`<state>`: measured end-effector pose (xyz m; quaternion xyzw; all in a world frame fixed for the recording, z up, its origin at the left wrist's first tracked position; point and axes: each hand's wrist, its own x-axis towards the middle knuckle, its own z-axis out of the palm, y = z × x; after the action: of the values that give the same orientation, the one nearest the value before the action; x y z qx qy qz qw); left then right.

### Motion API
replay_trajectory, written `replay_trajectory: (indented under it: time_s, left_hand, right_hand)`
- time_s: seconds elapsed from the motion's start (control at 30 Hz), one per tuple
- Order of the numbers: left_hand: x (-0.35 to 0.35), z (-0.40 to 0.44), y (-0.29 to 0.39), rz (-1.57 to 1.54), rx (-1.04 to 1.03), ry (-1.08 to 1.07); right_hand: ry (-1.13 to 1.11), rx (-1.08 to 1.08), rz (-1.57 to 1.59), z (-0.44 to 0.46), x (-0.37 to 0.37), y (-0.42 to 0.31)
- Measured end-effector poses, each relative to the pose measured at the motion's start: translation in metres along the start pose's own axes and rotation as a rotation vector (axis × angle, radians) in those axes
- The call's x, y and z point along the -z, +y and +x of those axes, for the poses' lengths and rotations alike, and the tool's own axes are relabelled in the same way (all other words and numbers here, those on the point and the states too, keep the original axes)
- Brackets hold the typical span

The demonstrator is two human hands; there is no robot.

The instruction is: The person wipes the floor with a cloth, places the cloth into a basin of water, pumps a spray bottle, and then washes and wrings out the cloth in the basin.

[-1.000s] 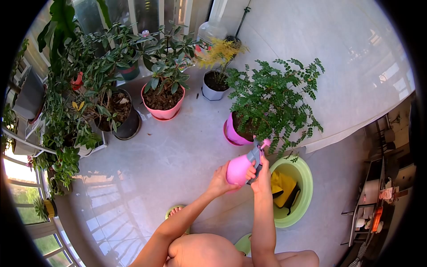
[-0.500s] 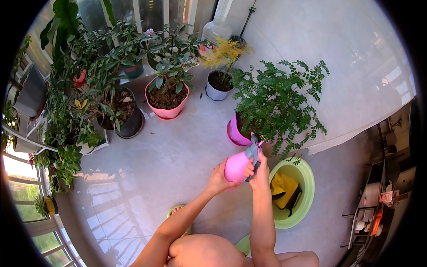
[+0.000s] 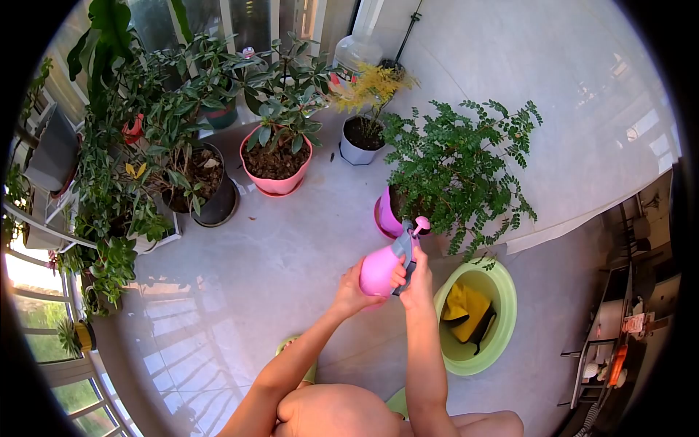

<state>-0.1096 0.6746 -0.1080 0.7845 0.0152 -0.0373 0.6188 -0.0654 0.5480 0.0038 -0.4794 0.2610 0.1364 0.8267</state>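
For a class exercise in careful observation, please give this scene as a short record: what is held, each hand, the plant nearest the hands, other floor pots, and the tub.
Held: pink bottle with grey top
Left hand: around the bottle's body
Right hand: gripping near the grey top
Nearest plant: green shrub, purple pot
Other floor pots: pink pot, pale pot, black pot
Tub: green; contains something yellow and black, apparently cloth

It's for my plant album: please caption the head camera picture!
Left hand and right hand hold a pink spray bottle near a leafy plant and a green tub.
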Motion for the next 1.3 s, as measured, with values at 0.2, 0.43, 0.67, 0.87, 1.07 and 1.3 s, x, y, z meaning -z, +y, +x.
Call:
replay_trajectory:
  time_s: [0.2,0.43,0.67,0.87,1.07,1.3]
  left_hand:
    - [0.008,0.002,-0.002,-0.014,0.002,-0.015]
    - [0.009,0.000,-0.004,-0.009,0.030,-0.032]
    - [0.006,0.000,-0.007,-0.034,-0.013,-0.059]
    - [0.005,-0.004,-0.003,0.065,-0.009,-0.061]
    - [0.002,-0.006,-0.004,0.050,0.001,-0.096]
    - [0.000,-0.006,-0.008,0.057,0.018,-0.114]
  right_hand:
    - [-0.005,0.000,-0.010,-0.001,-0.007,0.003]
    - [-0.023,0.008,-0.032,-0.002,-0.009,0.003]
    - [-0.022,-0.018,-0.015,-0.002,-0.002,0.005]
    - [0.008,-0.015,-0.014,-0.005,0.000,0.004]
    - [0.030,-0.019,-0.002,-0.010,0.002,0.003]
    - [0.030,-0.018,-0.006,-0.010,0.005,0.004]
